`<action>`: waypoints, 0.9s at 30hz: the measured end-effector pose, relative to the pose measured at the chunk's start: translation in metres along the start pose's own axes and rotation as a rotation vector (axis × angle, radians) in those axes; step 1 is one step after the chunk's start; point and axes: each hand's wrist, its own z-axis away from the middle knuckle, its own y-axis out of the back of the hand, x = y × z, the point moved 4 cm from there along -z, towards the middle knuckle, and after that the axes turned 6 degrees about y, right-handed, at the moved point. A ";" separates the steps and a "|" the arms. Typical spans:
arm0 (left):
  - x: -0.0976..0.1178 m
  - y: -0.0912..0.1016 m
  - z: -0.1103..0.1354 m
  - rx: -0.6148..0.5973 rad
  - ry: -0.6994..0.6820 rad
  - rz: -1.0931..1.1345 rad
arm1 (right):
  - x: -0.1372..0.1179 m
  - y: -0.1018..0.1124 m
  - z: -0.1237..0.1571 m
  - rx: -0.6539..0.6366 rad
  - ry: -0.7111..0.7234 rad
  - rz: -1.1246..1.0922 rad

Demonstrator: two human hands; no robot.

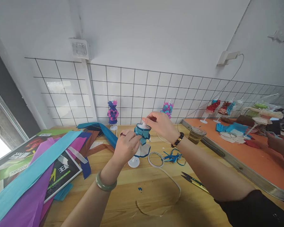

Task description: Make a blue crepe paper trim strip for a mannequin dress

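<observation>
A miniature dress form (133, 162) on a round white base stands in front of me. It wears a small teal and white paper dress (143, 151) with a ruffled bodice and a flared skirt. My left hand (127, 146) is closed on the dress's left side at the bodice, its fingertips against the teal ruffle. At the neck, my right hand (161, 125) pinches with thumb and forefinger; what is between them is too small to make out. A roll of narrow tape (156, 159) lies beside the base, with a loose strip trailing toward me. Blue paper scraps (174, 156) lie to its right.
Thread snips (195, 181) lie under my right forearm. Coloured paper strips (33, 176) cover magazines (61, 176) at left. A glass jar (197, 134) stands by an orange table (241, 157), where another person's hand (280, 145) shows. Dressed forms (113, 115) stand along the wall.
</observation>
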 end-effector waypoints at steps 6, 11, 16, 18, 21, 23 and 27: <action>-0.001 -0.002 0.001 -0.022 -0.005 0.032 | 0.000 0.000 0.000 -0.001 -0.004 0.000; -0.003 0.007 -0.002 0.037 0.077 0.191 | -0.001 0.002 -0.001 0.001 -0.009 0.009; -0.015 0.020 -0.003 0.199 0.269 0.256 | 0.000 0.003 -0.002 -0.006 -0.015 0.020; -0.020 0.023 -0.003 0.237 0.340 0.258 | 0.000 0.003 -0.003 -0.012 -0.010 0.018; -0.024 0.024 -0.004 0.230 0.427 0.272 | -0.002 0.003 -0.003 -0.024 -0.006 0.021; -0.025 0.022 -0.006 0.189 0.465 0.304 | -0.003 0.003 -0.003 -0.030 -0.006 0.026; -0.018 0.016 -0.011 0.049 0.491 0.374 | -0.005 0.001 -0.004 -0.035 -0.001 0.025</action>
